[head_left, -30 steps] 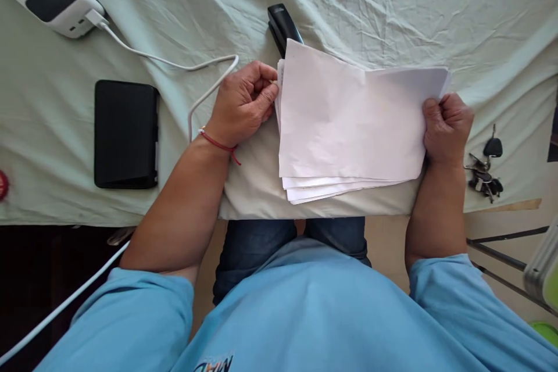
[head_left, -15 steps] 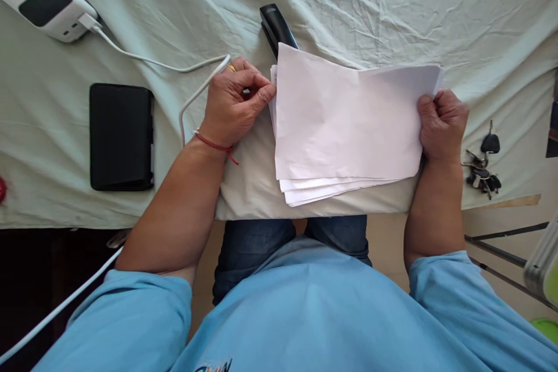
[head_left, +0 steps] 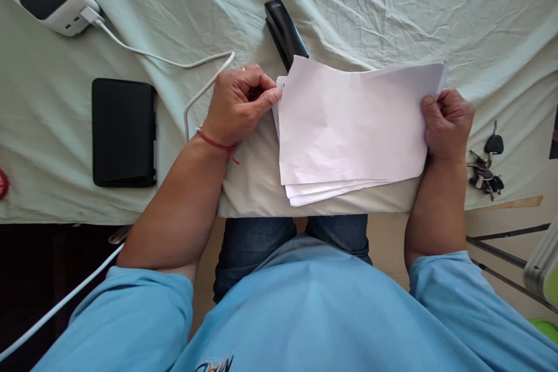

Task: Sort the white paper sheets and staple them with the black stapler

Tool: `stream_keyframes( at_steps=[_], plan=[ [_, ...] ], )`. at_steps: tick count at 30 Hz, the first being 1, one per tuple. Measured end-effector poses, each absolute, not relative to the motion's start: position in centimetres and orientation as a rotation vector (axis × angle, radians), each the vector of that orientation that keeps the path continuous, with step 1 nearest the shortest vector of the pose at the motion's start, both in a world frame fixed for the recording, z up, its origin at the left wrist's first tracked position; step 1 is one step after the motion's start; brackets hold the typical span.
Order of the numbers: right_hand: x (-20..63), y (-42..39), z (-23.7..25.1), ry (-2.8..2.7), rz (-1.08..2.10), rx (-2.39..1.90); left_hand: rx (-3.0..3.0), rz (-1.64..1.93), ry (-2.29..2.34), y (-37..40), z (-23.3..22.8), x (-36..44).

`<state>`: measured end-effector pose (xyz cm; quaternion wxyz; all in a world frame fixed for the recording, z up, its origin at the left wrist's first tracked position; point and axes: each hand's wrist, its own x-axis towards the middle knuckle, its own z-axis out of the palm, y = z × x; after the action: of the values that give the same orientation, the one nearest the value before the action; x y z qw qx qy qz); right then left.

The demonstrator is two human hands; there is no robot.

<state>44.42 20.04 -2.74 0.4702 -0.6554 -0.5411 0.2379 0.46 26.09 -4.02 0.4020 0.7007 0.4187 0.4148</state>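
Your right hand (head_left: 448, 125) clamped the paper stack (head_left: 353, 128) steady at the bench's near edge; your left hand (head_left: 239, 106) pinched its corner, separating sheets.

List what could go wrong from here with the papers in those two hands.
1. The stack of papers is already fanned unevenly at its lower edge; with the left hand only pinching one corner, sheets may slip further out of line.
2. The right hand clamps the other end in a fist, which could crease the sheets.
3. The stack's far corner covers part of the black stapler, so shifting the paper might knock it.
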Motion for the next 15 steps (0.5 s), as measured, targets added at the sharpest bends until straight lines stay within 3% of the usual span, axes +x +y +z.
stream_keyframes(
  at_steps=[15],
  plan=[
    [45.0, 20.5, -3.2, -1.382, 0.601, -1.563, 1.835, 1.090, 0.946, 26.1, -4.8, 0.2]
  ],
)
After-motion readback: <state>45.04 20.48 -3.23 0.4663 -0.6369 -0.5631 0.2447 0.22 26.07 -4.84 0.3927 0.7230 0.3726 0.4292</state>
